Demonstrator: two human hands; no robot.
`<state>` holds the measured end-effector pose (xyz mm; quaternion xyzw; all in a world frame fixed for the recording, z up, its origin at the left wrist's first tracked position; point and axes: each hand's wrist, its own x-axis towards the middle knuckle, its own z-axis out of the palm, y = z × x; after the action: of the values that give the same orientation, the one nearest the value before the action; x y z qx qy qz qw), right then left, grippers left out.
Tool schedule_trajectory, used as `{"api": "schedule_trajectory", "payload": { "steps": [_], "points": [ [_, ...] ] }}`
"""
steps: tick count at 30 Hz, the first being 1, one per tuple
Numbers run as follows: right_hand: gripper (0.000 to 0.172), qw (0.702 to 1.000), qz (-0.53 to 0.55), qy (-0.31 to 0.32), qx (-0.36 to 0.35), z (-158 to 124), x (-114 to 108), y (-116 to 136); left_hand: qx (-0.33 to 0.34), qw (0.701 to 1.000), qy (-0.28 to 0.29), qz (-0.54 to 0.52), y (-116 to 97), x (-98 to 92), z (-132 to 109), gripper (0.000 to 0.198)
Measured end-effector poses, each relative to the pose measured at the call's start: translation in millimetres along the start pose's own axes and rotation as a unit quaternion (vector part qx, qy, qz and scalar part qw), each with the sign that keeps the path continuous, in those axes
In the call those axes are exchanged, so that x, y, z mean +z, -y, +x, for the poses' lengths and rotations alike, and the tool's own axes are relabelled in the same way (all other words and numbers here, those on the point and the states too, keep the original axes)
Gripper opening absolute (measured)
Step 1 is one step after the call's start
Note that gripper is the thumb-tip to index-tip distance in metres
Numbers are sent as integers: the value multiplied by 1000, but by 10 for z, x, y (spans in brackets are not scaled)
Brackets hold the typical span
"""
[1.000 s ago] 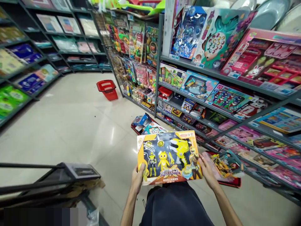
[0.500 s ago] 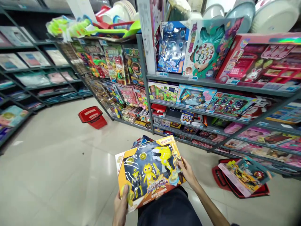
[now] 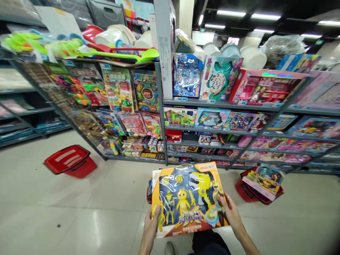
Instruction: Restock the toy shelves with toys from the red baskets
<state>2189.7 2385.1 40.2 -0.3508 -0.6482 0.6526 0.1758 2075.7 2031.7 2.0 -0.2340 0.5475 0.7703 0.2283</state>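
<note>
Both my hands hold a boxed toy set in front of my body, its windowed face turned up toward me. Through the window show a yellow dinosaur head, a yellow doll-like figure and a slimmer black-and-yellow figure. My left hand grips the lower left edge, thumb on the front. On the right edge my right hand has its thumb on the front too. The fingers behind the box are hidden. Just behind the box's left side, part of a dark blue and red item peeks out near the floor.
A red shopping basket stands on the floor at left. Another red basket at right carries boxed toys. Ahead runs a shelf unit stacked with toy boxes, with carded toys hanging to its left. My shoe shows below.
My view has tilted up and turned, so ceiling lights now show and the left basket looks nearer. The toy box, still in both hands, sits further right in view and more level.
</note>
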Motion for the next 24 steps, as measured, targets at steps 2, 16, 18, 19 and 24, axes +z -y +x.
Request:
{"api": "schedule_trajectory", "payload": {
  "steps": [2, 16, 18, 19, 24],
  "points": [
    [88, 1000, 5, -22, 6, -187, 60, -28, -6, 1000, 16, 12, -73, -85, 72, 62],
    [85, 984, 63, -164, 14, -605, -702, 41, 23, 992, 107, 65, 70, 712, -49, 78],
    [89, 986, 82, -140, 27, -446, -896, -13, 61, 990, 103, 71, 109, 894, -96, 79],
    [89, 988, 90, -121, 30, -352, -985, -28, 70, 990, 93, 79, 139, 973, -119, 81],
    [80, 994, 100, -46, -18, 145, -1446, 82, 78, 989, 46, 115, 336, 1453, -276, 82]
  ]
}}
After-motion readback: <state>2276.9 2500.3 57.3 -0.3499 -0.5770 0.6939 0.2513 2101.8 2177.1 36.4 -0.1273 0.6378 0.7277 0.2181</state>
